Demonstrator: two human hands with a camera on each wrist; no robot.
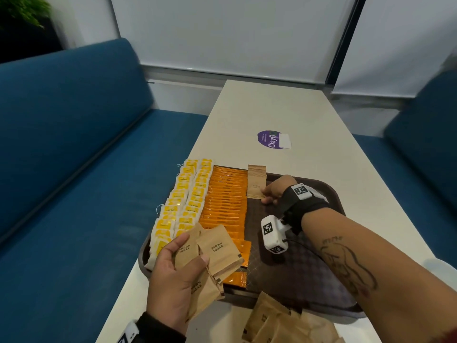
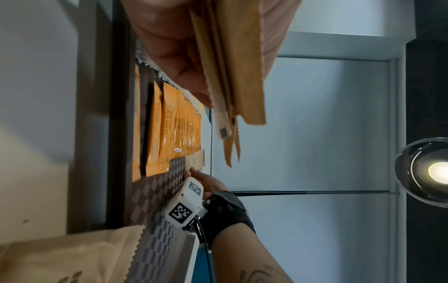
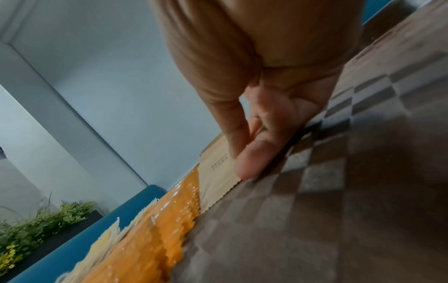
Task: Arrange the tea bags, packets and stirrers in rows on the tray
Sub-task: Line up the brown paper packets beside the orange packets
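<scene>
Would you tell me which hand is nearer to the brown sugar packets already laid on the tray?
Right. The right hand touches the laid packets; the left hand holds a spare bunch over the near left corner of the tray.

You can read BROWN SUGAR on each of the brown packets (image 1: pixel 217 247) fanned in your left hand (image 1: pixel 173 276). It shows again, faintly, on the flat packet (image 1: pixel 256 186) at your right hand (image 1: pixel 274 191). One of the orange packets (image 2: pixel 167 126) shows "ERICAN" and "ACK COFFE", the rest cut off. The purple sticker (image 1: pixel 270 139) on the table (image 1: pixel 284 107) reads ClayG. The print on the tea bag tags (image 1: pixel 188 194) is too small to read.
</scene>
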